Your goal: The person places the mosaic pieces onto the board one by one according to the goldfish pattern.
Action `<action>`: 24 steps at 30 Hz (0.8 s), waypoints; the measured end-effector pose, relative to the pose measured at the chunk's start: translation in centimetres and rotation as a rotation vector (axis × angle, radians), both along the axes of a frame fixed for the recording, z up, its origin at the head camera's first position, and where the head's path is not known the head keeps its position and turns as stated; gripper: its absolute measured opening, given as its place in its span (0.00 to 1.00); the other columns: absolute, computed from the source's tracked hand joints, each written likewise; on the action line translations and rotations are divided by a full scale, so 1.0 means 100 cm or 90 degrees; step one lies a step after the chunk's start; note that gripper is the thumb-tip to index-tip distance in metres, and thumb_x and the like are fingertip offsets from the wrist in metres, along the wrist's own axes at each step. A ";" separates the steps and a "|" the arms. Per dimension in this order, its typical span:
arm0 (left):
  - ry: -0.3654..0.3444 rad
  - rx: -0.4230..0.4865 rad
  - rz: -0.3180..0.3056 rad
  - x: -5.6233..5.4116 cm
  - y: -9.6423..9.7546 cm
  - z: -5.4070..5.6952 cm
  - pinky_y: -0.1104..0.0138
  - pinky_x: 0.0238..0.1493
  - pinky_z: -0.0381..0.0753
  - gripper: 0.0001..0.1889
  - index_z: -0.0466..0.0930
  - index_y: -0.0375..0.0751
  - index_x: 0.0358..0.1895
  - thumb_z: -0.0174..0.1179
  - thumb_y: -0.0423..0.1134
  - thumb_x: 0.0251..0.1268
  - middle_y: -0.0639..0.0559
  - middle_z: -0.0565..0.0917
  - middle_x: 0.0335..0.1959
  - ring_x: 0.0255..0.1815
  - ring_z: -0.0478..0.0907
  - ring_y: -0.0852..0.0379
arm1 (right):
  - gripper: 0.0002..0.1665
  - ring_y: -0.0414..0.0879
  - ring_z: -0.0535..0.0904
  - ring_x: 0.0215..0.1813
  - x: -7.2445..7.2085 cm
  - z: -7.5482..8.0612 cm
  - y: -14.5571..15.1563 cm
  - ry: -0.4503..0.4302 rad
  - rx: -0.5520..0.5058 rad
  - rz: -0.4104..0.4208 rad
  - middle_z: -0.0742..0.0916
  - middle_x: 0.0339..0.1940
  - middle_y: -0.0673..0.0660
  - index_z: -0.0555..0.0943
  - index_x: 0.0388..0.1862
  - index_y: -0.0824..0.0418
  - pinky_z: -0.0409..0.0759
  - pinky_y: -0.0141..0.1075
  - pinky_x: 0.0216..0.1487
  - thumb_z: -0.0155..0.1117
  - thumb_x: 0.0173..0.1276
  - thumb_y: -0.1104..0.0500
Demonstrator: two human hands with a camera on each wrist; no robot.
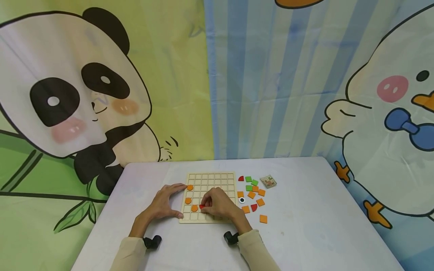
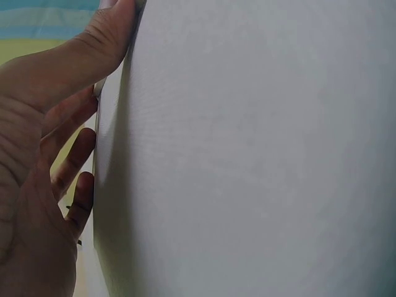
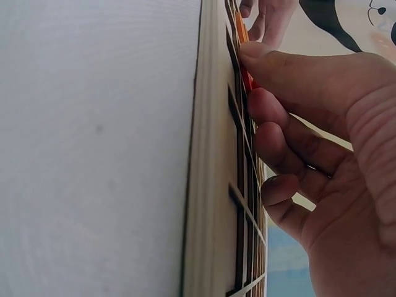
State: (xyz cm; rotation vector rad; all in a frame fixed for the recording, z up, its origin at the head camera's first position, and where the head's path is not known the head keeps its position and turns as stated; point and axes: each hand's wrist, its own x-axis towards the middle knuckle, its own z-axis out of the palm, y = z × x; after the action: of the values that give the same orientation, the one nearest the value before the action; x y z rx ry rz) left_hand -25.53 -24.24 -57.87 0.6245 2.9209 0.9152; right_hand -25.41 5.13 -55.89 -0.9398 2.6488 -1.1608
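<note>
A wooden grid board [image 1: 211,181] lies flat on the white table. My left hand [image 1: 163,202] is spread along its left side, with the thumb at the near left corner and the fingertips touching farther up the edge. Over the lower part of the board, my right hand [image 1: 220,203] pinches a small red piece [image 1: 202,206] between thumb and fingers; its full outline is hidden. This red piece [image 3: 248,80] touches or nearly touches the grid in the right wrist view. Three orange round pieces [image 1: 194,208] sit in squares at the board's left side.
Right of the board lie several orange square tiles [image 1: 263,219], green tiles [image 1: 248,179], red quarter-round pieces [image 1: 254,207] and a white disc with a black centre [image 1: 242,200]. A small patterned card or packet [image 1: 268,181] lies beyond them. Printed curtains [image 1: 257,82] hang behind the table [image 1: 305,210].
</note>
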 end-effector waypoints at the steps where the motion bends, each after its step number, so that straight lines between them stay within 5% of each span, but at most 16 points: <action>1: 0.001 0.000 0.000 0.000 0.000 0.000 0.38 0.71 0.69 0.62 0.75 0.55 0.80 0.92 0.60 0.32 0.51 0.76 0.81 0.73 0.72 0.44 | 0.07 0.31 0.77 0.26 0.000 0.000 0.000 -0.002 0.000 -0.001 0.86 0.24 0.43 0.93 0.35 0.57 0.79 0.26 0.32 0.86 0.63 0.59; 11: 0.003 -0.014 0.006 -0.001 -0.001 -0.002 0.37 0.71 0.69 0.62 0.75 0.56 0.80 0.92 0.60 0.31 0.51 0.77 0.81 0.74 0.73 0.43 | 0.11 0.32 0.80 0.31 0.004 0.018 0.013 -0.023 -0.018 -0.013 0.88 0.29 0.45 0.93 0.42 0.62 0.82 0.28 0.37 0.85 0.63 0.59; 24: 0.021 -0.009 -0.004 -0.004 -0.003 -0.005 0.35 0.72 0.70 0.63 0.76 0.53 0.79 0.93 0.61 0.29 0.47 0.76 0.81 0.75 0.73 0.38 | 0.12 0.37 0.84 0.33 -0.005 0.027 0.072 -0.002 -0.012 -0.069 0.92 0.33 0.52 0.93 0.43 0.67 0.85 0.32 0.39 0.85 0.63 0.63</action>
State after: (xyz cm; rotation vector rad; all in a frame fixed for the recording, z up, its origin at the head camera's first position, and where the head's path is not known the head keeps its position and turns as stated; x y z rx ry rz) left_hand -25.95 -24.54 -58.40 0.6540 2.9497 0.8913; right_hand -25.90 12.33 -53.17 -0.8067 2.7216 -1.2100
